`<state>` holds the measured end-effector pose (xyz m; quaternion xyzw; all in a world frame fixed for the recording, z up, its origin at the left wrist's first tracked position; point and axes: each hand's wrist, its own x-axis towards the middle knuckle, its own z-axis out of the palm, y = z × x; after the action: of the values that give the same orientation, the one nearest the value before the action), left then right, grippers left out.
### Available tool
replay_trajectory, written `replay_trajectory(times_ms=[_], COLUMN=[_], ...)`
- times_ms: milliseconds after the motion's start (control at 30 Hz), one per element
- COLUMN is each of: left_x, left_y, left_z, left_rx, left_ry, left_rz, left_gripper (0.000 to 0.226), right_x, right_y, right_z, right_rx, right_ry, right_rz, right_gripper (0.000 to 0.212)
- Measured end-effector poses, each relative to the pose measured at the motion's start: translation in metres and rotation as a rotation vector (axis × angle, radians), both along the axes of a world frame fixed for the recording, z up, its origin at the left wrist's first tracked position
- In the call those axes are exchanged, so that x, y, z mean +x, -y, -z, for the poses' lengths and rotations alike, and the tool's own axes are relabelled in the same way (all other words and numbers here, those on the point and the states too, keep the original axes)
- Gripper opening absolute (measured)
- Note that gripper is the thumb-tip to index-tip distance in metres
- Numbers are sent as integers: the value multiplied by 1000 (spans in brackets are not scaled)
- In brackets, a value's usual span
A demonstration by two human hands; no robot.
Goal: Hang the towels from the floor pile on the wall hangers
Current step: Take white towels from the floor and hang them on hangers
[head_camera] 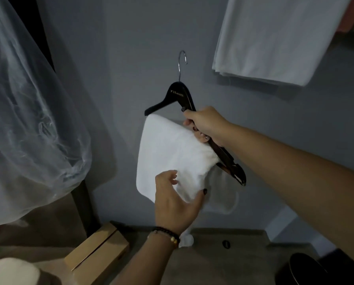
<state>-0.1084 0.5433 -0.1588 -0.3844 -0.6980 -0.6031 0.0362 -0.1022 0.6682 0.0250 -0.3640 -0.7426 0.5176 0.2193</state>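
Step in hand, as I read it: dressing the towel (167,153) on the hanger (177,95) before it goes to the wall.

Hands:
- right hand (204,125) wrapped around the hanger's right arm, fingers also pinching the towel's top edge against it. Hanger is held in the air, tilted, right end low, metal hook (182,60) up and free, not on anything.
- left hand (176,202) below, thumb and fingers gripping the towel's lower right part, bunching it.

Towel position: draped over the hanger bar, between the two hands, hanging in front of the grey wall (131,48), well above the floor (223,264). Left side lies flat; right side is gathered near the hanger's low end.

To do it well, my judgement:
- level the hanger first, else the cloth slides to the low end
- pull the bunched side down and out with the left hand so both halves hang even
- keep the right pinch until the towel is centred
- then bring the hook up to the wall fitting; it is not in view here.

Another white cloth (274,42) hangs upper right.
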Motion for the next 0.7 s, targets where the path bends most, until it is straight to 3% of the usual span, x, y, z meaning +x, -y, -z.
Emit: replay_trajectory(times_ms=[133, 200, 433, 533, 633, 700], left_x=[-12, -23, -41, -58, -87, -115], left_y=[-18, -24, -19, -13, 4, 11], left_z=[-29, -34, -42, -41, -43, -48], left_rx=[-2, -4, 25, 46, 64, 76], left_ry=[-273, -320, -355, -329, -213, -113], left_rz=[-79, -67, -35, 102, 271, 204], left_gripper=[26, 16, 13, 16, 21, 25], right_x=[-15, -22, -62, -77, -83, -84], right_y=[4, 5, 12, 14, 7, 0], right_z=[-12, -20, -42, -44, -56, -68], right_rx=[76, 119, 163, 184, 300, 390], right_ry=[-6, -10, -68, -67, -65, -78], right_rz=[0, -1, -8, -67, -96, -95], right_gripper=[33, 34, 36, 35, 37, 38])
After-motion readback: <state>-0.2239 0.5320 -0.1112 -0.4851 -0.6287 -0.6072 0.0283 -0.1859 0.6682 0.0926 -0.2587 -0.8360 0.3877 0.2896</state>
